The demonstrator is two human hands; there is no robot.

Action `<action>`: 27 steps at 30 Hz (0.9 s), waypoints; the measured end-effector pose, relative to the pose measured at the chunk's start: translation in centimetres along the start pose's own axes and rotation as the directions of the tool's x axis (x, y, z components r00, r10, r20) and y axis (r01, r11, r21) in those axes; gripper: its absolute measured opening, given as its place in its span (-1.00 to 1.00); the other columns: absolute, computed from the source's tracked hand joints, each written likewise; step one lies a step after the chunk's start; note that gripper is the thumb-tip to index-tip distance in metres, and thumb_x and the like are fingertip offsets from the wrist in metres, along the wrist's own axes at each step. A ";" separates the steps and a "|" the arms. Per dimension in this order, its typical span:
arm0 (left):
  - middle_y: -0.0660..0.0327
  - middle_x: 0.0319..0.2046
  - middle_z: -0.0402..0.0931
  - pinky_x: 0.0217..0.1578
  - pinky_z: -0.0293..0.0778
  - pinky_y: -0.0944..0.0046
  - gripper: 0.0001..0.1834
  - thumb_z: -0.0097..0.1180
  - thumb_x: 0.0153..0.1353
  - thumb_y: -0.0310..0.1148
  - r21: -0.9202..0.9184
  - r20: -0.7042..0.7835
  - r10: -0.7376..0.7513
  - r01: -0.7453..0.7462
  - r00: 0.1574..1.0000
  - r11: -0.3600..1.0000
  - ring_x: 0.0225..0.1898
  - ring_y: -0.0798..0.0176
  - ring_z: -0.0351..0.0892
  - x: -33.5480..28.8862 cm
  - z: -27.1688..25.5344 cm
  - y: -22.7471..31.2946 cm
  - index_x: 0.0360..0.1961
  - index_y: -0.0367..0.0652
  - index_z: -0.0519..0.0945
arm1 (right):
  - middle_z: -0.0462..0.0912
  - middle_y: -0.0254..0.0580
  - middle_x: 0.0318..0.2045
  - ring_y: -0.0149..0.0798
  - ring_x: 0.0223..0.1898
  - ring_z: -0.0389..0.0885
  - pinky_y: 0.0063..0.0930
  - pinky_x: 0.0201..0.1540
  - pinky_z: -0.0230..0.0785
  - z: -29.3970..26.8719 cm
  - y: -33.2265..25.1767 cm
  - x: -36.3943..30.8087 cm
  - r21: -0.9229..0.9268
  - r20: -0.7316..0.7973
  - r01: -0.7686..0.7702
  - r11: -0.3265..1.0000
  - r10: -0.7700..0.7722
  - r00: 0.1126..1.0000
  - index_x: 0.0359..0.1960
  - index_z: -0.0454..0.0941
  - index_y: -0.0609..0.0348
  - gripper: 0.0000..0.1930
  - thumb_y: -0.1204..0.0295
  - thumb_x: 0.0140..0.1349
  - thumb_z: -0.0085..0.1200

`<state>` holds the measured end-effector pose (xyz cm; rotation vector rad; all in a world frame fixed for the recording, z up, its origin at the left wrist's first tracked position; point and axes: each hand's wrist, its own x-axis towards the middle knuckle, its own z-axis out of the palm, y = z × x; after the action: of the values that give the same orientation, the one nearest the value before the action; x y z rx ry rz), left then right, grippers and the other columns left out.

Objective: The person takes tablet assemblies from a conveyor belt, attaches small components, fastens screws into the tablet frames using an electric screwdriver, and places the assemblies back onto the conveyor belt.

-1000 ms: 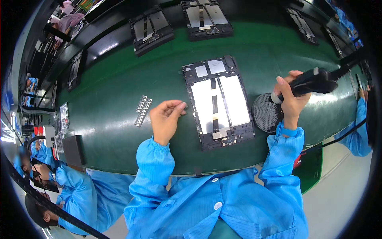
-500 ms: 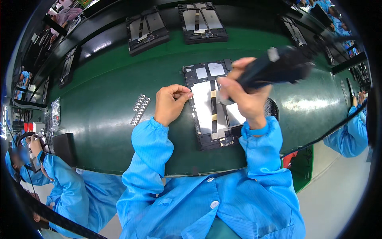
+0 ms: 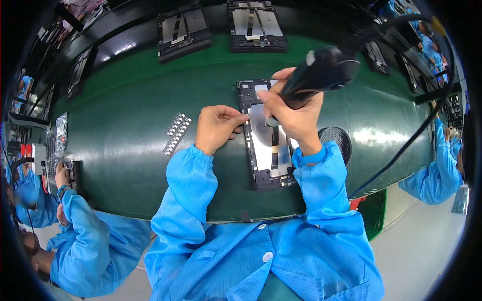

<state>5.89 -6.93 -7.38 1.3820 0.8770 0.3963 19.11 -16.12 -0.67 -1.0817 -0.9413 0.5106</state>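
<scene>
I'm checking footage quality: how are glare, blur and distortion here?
Head view: strong glare on the green table, right of the round dish; head view: the black tool in the right hand looks slightly soft, and the fisheye bows the table's front edge.

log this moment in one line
right hand: grips black corded handheld tool | left hand: at left edge of flat black-and-silver device

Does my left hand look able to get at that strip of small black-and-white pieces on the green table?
Likely yes: the strip lies a little left of the left hand, and nothing visible stands between them.
</scene>
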 end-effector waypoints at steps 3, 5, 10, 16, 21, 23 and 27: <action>0.24 -0.57 0.56 -0.67 0.39 0.49 -0.81 0.31 0.00 -0.41 -0.012 0.008 0.014 -0.014 1.000 1.000 -0.60 0.46 0.52 0.0 0.1 -0.1 -0.46 -0.33 0.59 | 0.54 -0.35 -0.68 -0.56 -0.62 0.48 -0.67 -0.56 0.30 0.3 -0.5 0.5 -0.010 0.012 0.065 0.998 -0.065 0.998 -0.29 0.46 0.37 -0.72 0.65 -0.05 0.25; 0.25 -0.58 0.55 -0.65 0.38 0.49 -0.82 0.30 0.01 -0.43 -0.007 -0.019 0.089 -0.089 0.996 0.996 -0.61 0.47 0.50 -0.1 0.4 -0.7 -0.47 -0.34 0.59 | 0.55 -0.35 -0.67 -0.56 -0.62 0.48 -0.66 -0.56 0.31 0.7 -0.6 0.5 -0.012 0.020 0.078 0.997 -0.078 0.997 -0.28 0.46 0.37 -0.72 0.66 -0.05 0.25; 0.27 -0.47 0.50 -0.60 0.35 0.46 -0.83 0.24 0.04 -0.51 -0.061 -0.052 0.216 -0.219 0.975 0.974 -0.54 0.46 0.47 -1.4 0.4 -0.8 -0.31 -0.30 0.63 | 0.56 -0.32 -0.65 -0.54 -0.62 0.48 -0.66 -0.56 0.31 1.3 -0.5 0.4 0.017 0.030 0.098 0.995 -0.098 0.995 -0.26 0.46 0.36 -0.70 0.67 -0.06 0.25; 0.19 -0.44 0.42 -0.51 0.37 0.31 -0.75 0.25 0.00 -0.45 0.379 0.077 0.520 -0.507 0.851 0.774 -0.54 0.29 0.46 -3.8 -0.2 0.4 -0.24 -0.25 0.63 | 0.55 -0.31 -0.65 -0.54 -0.60 0.49 -0.66 -0.55 0.31 2.2 -0.9 0.2 0.060 0.062 0.070 0.996 -0.074 0.995 -0.23 0.44 0.35 -0.68 0.67 -0.05 0.24; 0.19 -0.49 0.42 -0.53 0.36 0.25 -0.81 0.25 0.00 -0.43 0.416 0.096 0.586 -0.567 0.805 0.711 -0.55 0.21 0.44 -3.3 0.3 -0.4 -0.32 -0.22 0.65 | 0.51 -0.23 -0.68 -0.46 -0.66 0.48 -0.62 -0.58 0.35 2.4 -0.7 0.1 0.058 0.131 0.112 0.992 -0.119 0.984 -0.15 0.34 0.32 -0.62 0.73 -0.01 0.19; 0.20 -0.52 0.41 -0.53 0.36 0.24 -0.85 0.24 0.00 -0.44 0.414 0.097 0.644 -0.619 0.759 0.667 -0.56 0.19 0.44 -2.9 0.3 -1.0 -0.36 -0.22 0.66 | 0.51 -0.23 -0.68 -0.46 -0.65 0.48 -0.61 -0.58 0.35 2.3 -0.6 0.1 0.040 0.133 0.125 0.991 -0.129 0.983 -0.15 0.34 0.32 -0.62 0.73 -0.01 0.19; 0.20 -0.52 0.41 -0.54 0.34 0.24 -0.86 0.25 0.00 -0.45 0.401 0.087 0.624 -0.601 0.777 0.692 -0.56 0.21 0.44 -3.1 0.2 -0.9 -0.37 -0.23 0.66 | 0.51 -0.21 -0.68 -0.44 -0.66 0.49 -0.59 -0.57 0.36 2.3 -0.6 0.0 0.015 0.124 0.137 0.990 -0.138 0.983 -0.14 0.33 0.30 -0.60 0.73 -0.01 0.20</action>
<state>3.85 -9.41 -7.31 2.0733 0.5235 0.8030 17.11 -15.15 0.23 -0.9796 -1.1157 0.4712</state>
